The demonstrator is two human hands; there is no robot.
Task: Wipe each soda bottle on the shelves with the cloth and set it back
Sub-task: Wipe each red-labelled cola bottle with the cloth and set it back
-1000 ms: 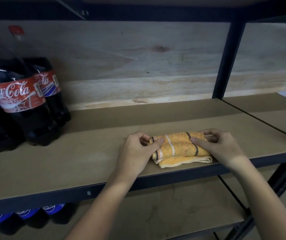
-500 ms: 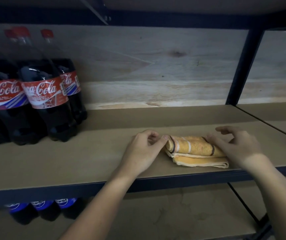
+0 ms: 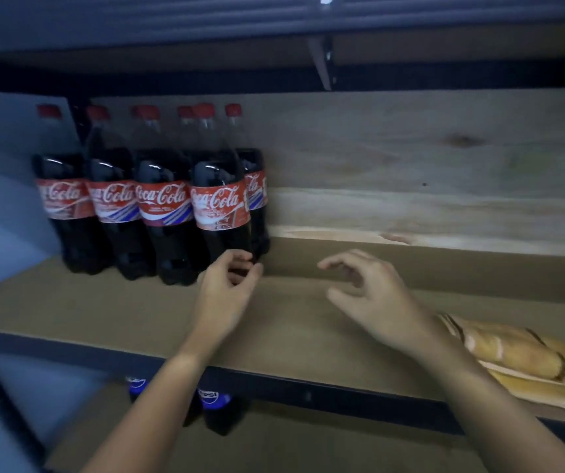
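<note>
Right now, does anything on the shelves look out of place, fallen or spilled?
Nothing stands out. The Coca-Cola bottles stand upright and capped in a tidy group at the left. The folded cloth lies flat near the shelf's front edge at the right. No spill shows. Both hands hold nothing.

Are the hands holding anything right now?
No. The left hand reaches toward the base of the nearest cola bottle with loosely curled fingers, not gripping it. The right hand hovers open. The cloth lies on the shelf.
</note>
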